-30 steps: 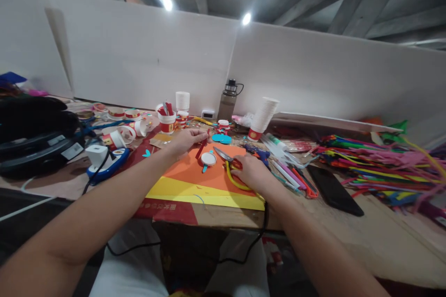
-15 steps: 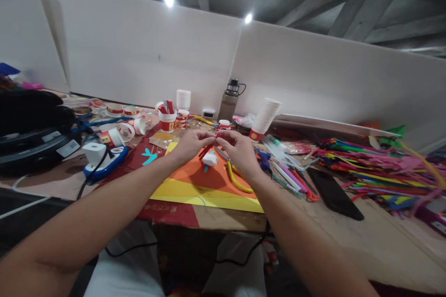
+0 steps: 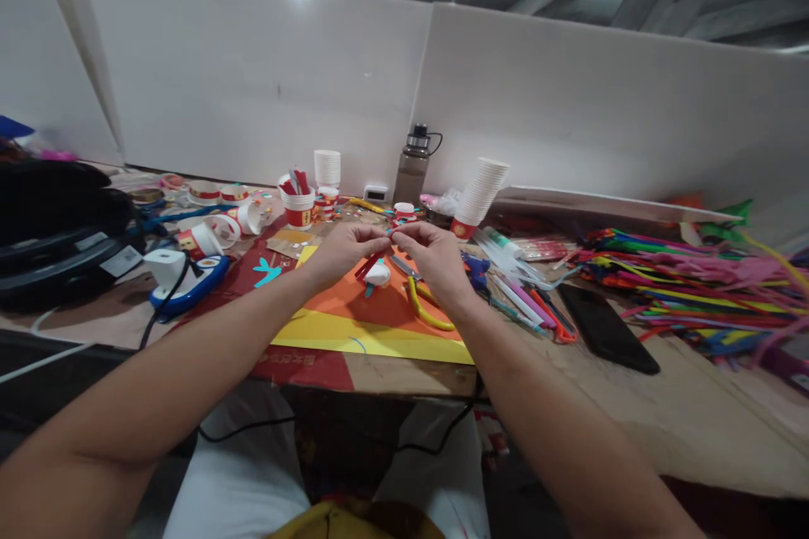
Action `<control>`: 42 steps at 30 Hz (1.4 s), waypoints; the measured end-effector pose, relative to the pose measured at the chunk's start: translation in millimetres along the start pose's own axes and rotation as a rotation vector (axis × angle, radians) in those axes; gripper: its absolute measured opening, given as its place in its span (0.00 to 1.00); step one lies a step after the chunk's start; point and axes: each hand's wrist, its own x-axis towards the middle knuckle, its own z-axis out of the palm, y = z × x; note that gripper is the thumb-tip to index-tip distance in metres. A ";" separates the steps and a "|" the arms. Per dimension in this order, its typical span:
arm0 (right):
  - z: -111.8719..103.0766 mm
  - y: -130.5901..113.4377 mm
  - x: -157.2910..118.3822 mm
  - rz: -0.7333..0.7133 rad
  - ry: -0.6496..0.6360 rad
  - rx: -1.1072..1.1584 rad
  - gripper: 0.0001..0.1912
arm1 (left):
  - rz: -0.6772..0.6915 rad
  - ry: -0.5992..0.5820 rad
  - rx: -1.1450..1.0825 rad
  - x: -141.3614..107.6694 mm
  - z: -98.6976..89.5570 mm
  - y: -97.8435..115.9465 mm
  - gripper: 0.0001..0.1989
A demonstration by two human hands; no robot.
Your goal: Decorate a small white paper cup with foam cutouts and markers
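Two hands close together now, left hand (image 3: 347, 254) and right hand (image 3: 437, 257), tips meeting above the orange paper (image 3: 350, 303). A second ago, well apart, with the right hand down on the scissors (image 3: 417, 303). Now off the scissors, and up by the red strip (image 3: 368, 267). Scissors left lying on the orange paper, yellow handles near, blades away toward the hands. More of the blue paper shape (image 3: 266, 272) showing past the left arm than before.

Red strip up between the fingers, in front of the person. Left thumb and finger pinching the strip near the top. Right thumb and finger pressed together at the same top end, with a bit of red peeking out at the tips. Loose part hanging below the left fingers, just left of the little white cup (image 3: 377, 273).

Long way of the strip on a slant, from top right to bottom left. Loose end pointing down, to the left and back toward the person.
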 end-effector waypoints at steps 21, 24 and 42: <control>-7.2 -0.2 0.6 0.314 -0.173 0.314 0.16 | -0.282 -0.435 -0.109 3.5 -19.6 -3.4 0.11; -7.3 -0.1 0.4 0.315 -0.167 0.311 0.16 | -0.271 -0.435 -0.063 3.9 -19.7 -4.9 0.10; -1.8 0.5 -3.5 -0.051 -0.001 0.042 0.08 | -0.221 -0.212 0.001 1.3 -10.5 2.2 0.12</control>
